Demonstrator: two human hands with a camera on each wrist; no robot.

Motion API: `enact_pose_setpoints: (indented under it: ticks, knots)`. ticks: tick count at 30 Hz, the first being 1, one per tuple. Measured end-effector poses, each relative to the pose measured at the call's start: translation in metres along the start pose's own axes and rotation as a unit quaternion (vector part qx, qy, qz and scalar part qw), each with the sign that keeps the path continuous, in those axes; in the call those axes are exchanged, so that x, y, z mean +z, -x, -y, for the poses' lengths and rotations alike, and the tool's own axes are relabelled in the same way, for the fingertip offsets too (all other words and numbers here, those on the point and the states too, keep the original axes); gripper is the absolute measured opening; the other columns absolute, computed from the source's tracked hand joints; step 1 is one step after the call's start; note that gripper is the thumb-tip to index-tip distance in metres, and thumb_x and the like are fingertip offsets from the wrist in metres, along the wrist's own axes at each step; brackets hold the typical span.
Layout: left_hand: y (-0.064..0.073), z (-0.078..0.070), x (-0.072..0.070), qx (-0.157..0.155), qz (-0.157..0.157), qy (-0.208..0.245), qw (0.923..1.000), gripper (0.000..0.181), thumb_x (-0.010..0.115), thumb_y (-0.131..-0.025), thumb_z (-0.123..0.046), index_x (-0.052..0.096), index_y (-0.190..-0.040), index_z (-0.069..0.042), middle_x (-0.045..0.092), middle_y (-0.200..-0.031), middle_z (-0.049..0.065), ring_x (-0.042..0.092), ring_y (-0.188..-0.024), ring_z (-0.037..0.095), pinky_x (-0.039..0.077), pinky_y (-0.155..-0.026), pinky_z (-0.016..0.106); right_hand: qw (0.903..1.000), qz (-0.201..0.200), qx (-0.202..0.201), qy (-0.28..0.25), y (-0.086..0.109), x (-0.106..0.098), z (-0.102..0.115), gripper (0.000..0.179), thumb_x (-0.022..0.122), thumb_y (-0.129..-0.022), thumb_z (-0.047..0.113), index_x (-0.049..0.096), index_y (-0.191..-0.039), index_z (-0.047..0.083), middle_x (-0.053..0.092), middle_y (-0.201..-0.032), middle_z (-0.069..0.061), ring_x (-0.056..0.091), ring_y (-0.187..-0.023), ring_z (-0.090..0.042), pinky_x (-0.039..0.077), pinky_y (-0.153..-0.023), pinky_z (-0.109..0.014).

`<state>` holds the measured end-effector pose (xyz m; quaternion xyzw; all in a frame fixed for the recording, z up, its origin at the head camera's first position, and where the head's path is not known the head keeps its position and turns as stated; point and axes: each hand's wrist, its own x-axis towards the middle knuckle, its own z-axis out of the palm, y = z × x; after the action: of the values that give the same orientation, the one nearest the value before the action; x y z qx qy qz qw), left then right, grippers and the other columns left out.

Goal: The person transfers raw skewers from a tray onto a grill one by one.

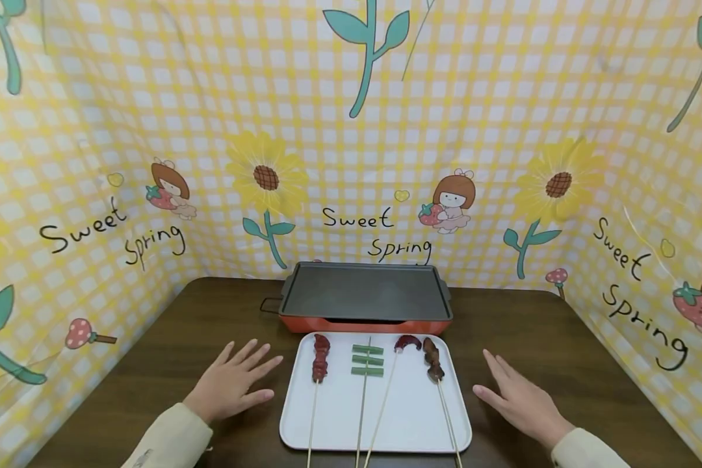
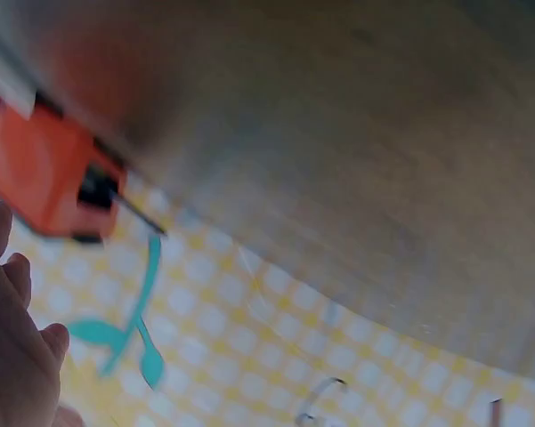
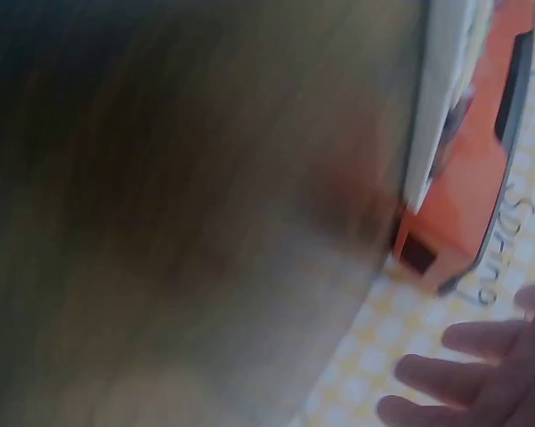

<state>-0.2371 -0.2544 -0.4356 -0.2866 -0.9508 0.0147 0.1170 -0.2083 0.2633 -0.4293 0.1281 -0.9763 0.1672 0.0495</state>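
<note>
Left hand (image 1: 231, 383) and right hand (image 1: 522, 402), fingers loosely extended and grasping nothing, flanked a white tray (image 1: 412, 422) bearing a red skewer (image 1: 320, 359), a green skewer (image 1: 367, 372), a curved purple skewer (image 1: 410, 342) and a brown skewer (image 1: 433, 361). Lifting one well probably called for pinching its bare end and keeping it level. Beyond sat an orange-based griddle (image 1: 365, 292), then checked cloth (image 1: 351, 162) reading "Sweet Spring"; no brand could be read.
</note>
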Motion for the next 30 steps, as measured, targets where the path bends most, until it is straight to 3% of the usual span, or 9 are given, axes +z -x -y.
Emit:
enact_pose_setpoints:
  ticks: [3, 6, 10, 15, 18, 22, 26, 30]
  knots:
    - [-0.003, -0.003, 0.004, 0.035, 0.018, -0.009, 0.9992, 0.06, 0.048, -0.094, -0.059, 0.055, -0.14, -0.021, 0.052, -0.143, 0.012, 0.041, -0.136, 0.038, 0.028, -0.106, 0.063, 0.9965, 0.031, 0.053, -0.057, -0.002, -0.001, 0.012, 0.079, 0.056, -0.095, 0.05, 0.034, -0.148, -0.005, 0.052, -0.136, -0.03, 0.058, -0.116, -0.043, 0.05, -0.082, -0.055]
    - [-0.007, -0.004, 0.008, 0.057, 0.032, -0.013, 0.9978, 0.061, 0.045, -0.095, -0.06, 0.055, -0.14, -0.021, 0.052, -0.143, 0.011, 0.042, -0.135, 0.038, 0.03, -0.105, 0.063, 0.9924, 0.044, 0.084, -0.079, -0.003, -0.001, 0.024, 0.08, 0.062, -0.091, 0.048, 0.038, -0.145, -0.006, 0.068, -0.113, -0.021, 0.068, -0.095, -0.034, 0.053, -0.071, -0.049]
    - [-0.012, -0.002, 0.013, 0.062, 0.036, -0.029, 0.997, 0.063, 0.041, -0.095, -0.062, 0.055, -0.14, -0.021, 0.053, -0.143, 0.011, 0.042, -0.136, 0.036, 0.03, -0.106, 0.062, 0.9902, 0.053, 0.093, -0.089, -0.002, 0.001, 0.038, 0.071, 0.074, -0.083, 0.038, 0.052, -0.136, -0.004, 0.07, -0.075, -0.004, 0.066, -0.064, -0.019, 0.051, -0.06, -0.04]
    - [-0.017, -0.001, 0.018, 0.069, 0.047, -0.026, 0.9961, 0.063, 0.04, -0.096, -0.062, 0.055, -0.14, -0.02, 0.053, -0.142, 0.009, 0.041, -0.136, 0.036, 0.027, -0.108, 0.061, 0.9842, 0.094, 0.058, -0.139, 0.007, 0.009, 0.044, 0.065, 0.079, -0.079, 0.028, 0.058, -0.128, -0.009, 0.067, -0.071, -0.014, 0.055, -0.038, -0.014, 0.05, -0.056, -0.03]
    - [-0.018, -0.004, 0.017, 0.069, 0.08, -0.01, 0.9944, 0.063, 0.039, -0.097, -0.061, 0.052, -0.143, -0.021, 0.051, -0.145, 0.006, 0.037, -0.139, 0.034, 0.023, -0.11, 0.061, 0.9729, 0.137, 0.033, -0.183, 0.012, 0.016, 0.044, 0.067, 0.079, -0.079, 0.022, 0.053, -0.126, -0.019, 0.067, -0.07, -0.018, 0.058, -0.04, -0.017, 0.052, -0.058, -0.03]
    - [-0.019, -0.008, 0.018, 0.085, 0.097, -0.032, 0.9912, 0.064, 0.037, -0.096, -0.064, 0.053, -0.142, -0.023, 0.051, -0.145, 0.002, 0.036, -0.14, 0.03, 0.023, -0.11, 0.059, 0.9608, 0.182, 0.061, -0.2, 0.013, 0.026, 0.05, 0.062, 0.078, -0.079, 0.014, 0.053, -0.124, -0.021, 0.07, -0.084, -0.021, 0.065, -0.073, -0.023, 0.055, -0.074, -0.041]
    - [-0.025, -0.008, 0.016, 0.112, 0.094, -0.092, 0.9849, 0.068, 0.034, -0.093, -0.069, 0.054, -0.141, -0.026, 0.053, -0.143, -0.003, 0.038, -0.14, 0.026, 0.025, -0.11, 0.056, 0.964, 0.179, 0.064, -0.186, 0.01, 0.027, 0.054, 0.056, 0.078, -0.075, 0.009, 0.057, -0.119, -0.019, 0.068, -0.1, -0.022, 0.059, -0.085, -0.024, 0.052, -0.081, -0.045]
    - [-0.029, -0.008, 0.013, 0.118, 0.099, -0.11, 0.9819, 0.071, 0.032, -0.091, -0.072, 0.055, -0.14, -0.025, 0.053, -0.142, -0.006, 0.037, -0.14, 0.025, 0.025, -0.111, 0.055, 0.9704, 0.159, 0.046, -0.176, 0.009, 0.029, 0.054, 0.057, 0.08, -0.072, 0.009, 0.059, -0.116, -0.019, 0.067, -0.104, -0.028, 0.062, -0.092, -0.028, 0.051, -0.086, -0.051]
